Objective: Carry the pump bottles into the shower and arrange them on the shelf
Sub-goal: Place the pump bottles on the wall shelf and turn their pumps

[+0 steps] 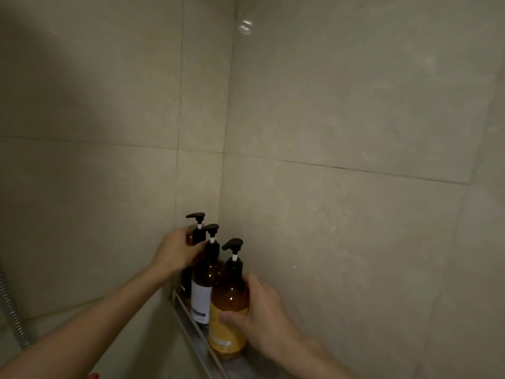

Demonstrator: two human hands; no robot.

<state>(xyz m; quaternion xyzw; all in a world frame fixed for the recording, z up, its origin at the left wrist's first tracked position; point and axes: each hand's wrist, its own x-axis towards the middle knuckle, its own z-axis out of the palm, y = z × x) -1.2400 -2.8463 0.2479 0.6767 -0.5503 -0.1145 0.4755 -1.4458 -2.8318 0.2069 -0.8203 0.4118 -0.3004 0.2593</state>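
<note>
dim | glare spot on upper wall tiles [246, 26] | shadow upper left | soft, edges bowed

Two walls meet in a corner [228, 119]. The left wall [82, 173] and the right wall [369, 105] are made of big, smooth tiles in a pale sandy colour. Thin dark lines [355, 168] run between the tiles, some across and some up and down. A grey shadow [49, 77] lies over the top of the left wall. High on the right wall, near the corner, a small bright spot of light [246, 26] shines on the tile. A silver shower hose [12, 302] with little rings hangs at the far left edge. Something small and red [94, 376] peeks in at the very bottom; I can't tell what it is.
</note>
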